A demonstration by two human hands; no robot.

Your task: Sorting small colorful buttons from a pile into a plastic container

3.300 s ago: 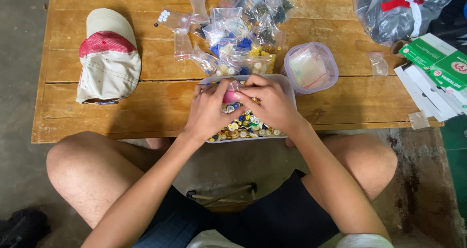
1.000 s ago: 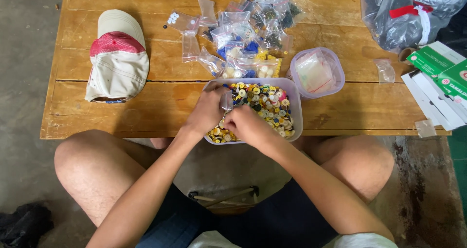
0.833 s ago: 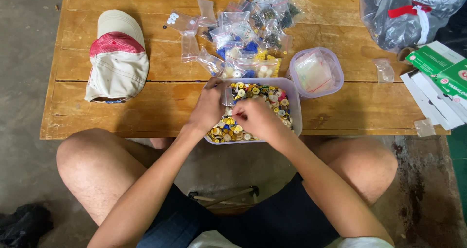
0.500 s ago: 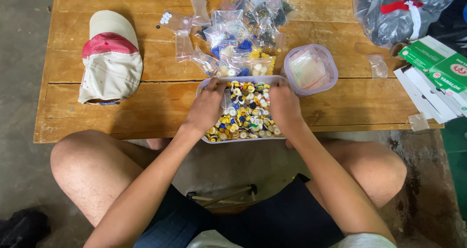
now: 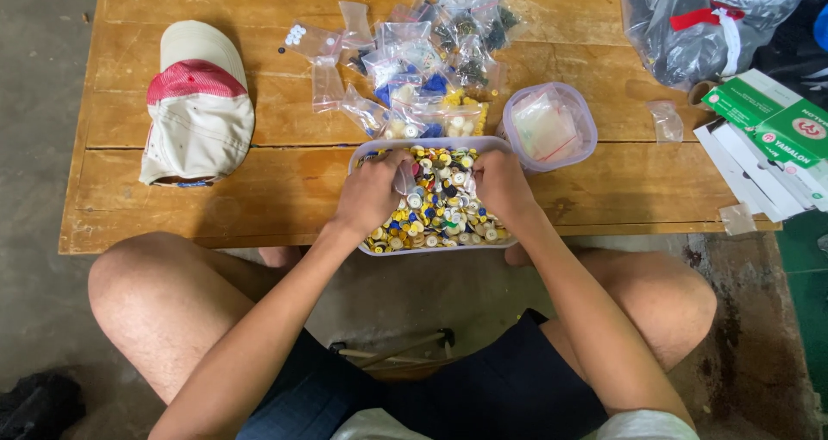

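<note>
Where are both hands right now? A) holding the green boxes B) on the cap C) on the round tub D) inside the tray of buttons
D: the left hand and right hand both rest in the clear tray of mixed buttons, apart from the cap.

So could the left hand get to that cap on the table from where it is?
Probably yes: the left hand is in the button tray, and bare table lies between it and the cap.

Tub [image 5: 431, 250] on table [image 5: 259, 190], cap [image 5: 197, 103] left, bags [image 5: 423, 60] behind.
</note>
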